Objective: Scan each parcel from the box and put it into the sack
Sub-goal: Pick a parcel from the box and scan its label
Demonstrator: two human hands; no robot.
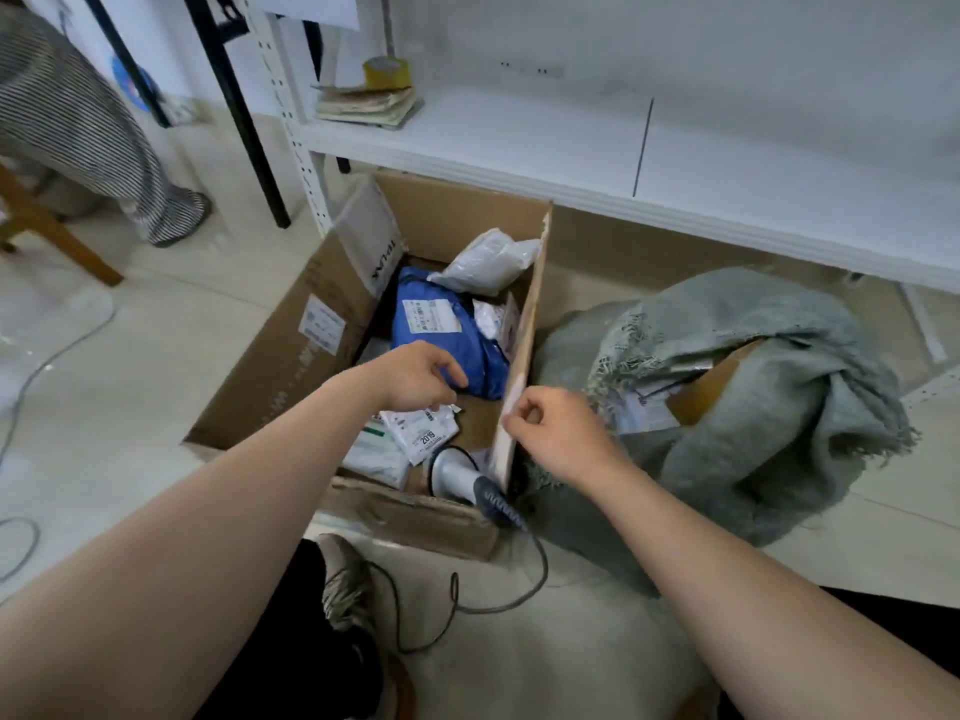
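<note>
An open cardboard box (291, 366) stands on the floor and holds several parcels: a blue one (441, 335), a clear-white bag (488, 262) at the back, and a white labelled parcel (423, 433) near the front. My left hand (415, 379) reaches into the box with its fingers curled down just above the white labelled parcel; whether it holds anything is hidden. My right hand (550, 433) pinches the upper edge of the box's right flap (530, 314). A corded scanner (462, 478) lies in the box's front right corner. The grey-green sack (753, 407) lies right of the box with parcels inside.
A white shelf unit (571, 148) runs above and behind the box, with a tape roll (387, 72) on it. The scanner cable (467, 605) loops across the floor by my shoe (345, 579). Another person's striped trouser leg (104, 148) and a wooden chair leg (57, 231) are at the left.
</note>
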